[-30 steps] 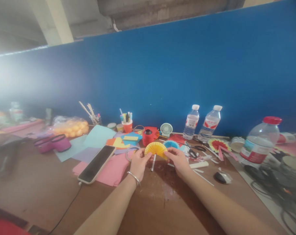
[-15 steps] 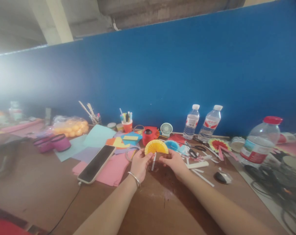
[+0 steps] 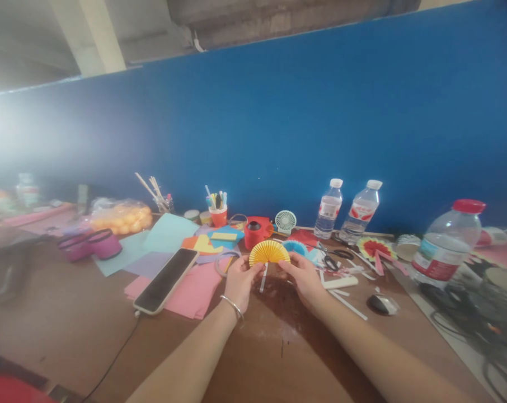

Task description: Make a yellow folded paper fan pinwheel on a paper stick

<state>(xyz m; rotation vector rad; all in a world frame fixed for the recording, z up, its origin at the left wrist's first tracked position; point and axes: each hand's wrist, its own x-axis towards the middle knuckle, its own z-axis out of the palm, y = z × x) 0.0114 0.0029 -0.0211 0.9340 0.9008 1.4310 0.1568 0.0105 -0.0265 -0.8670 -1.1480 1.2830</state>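
Observation:
A yellow pleated paper fan (image 3: 270, 253) is spread in a half circle between my two hands, just above the table. My left hand (image 3: 242, 281) pinches its left lower corner between thumb and fingers. On the other side, my right hand (image 3: 302, 278) has its thumb and fingers closed on the right corner. A white paper strip (image 3: 263, 278) slants down below the fan's middle. Behind my right hand lies a blue pleated paper fan (image 3: 295, 247), partly covered. A silver bracelet circles my left wrist.
Left of my hands are a phone (image 3: 166, 281) on a cable and coloured paper sheets (image 3: 197, 296). To the right lie scissors (image 3: 331, 263), paper scraps, a computer mouse (image 3: 381, 304) and water bottles (image 3: 329, 210). A pen cup (image 3: 218, 216) and small white fan (image 3: 286, 221) stand behind.
My right thumb has moved up onto the yellow fan's right corner. The fan has shifted very slightly to the right; the left hand keeps its hold.

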